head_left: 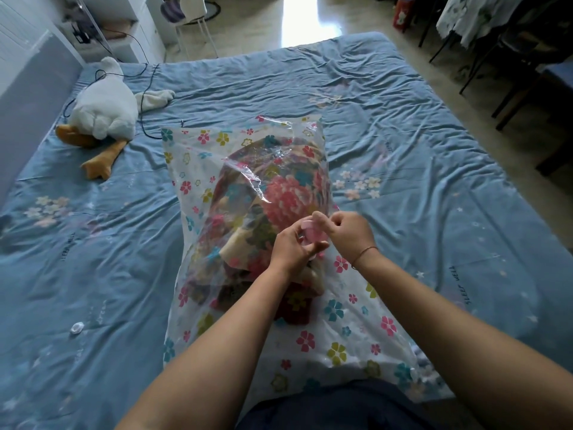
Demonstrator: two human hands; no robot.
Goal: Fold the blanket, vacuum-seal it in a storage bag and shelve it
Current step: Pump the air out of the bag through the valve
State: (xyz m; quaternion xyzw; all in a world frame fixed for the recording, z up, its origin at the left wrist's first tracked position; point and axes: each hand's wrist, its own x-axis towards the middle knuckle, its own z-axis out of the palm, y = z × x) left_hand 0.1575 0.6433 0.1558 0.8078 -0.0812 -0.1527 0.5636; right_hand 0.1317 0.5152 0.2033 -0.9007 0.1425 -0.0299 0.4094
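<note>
A home bedroom: a bed [403, 125] in blue sheets (rumpled), a plush goose [102, 110] on it

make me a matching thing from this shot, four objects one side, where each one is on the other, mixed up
Objects:
1. plush goose
2. folded blanket
3. pink valve cap
4. small white disc

Places:
A. between the left hand and right hand
B. far left of the bed, near the wall
C. inside the storage bag
D. lying alone on the sheet, near left

Pairs: 1-B, 2-C, 3-A, 4-D
</note>
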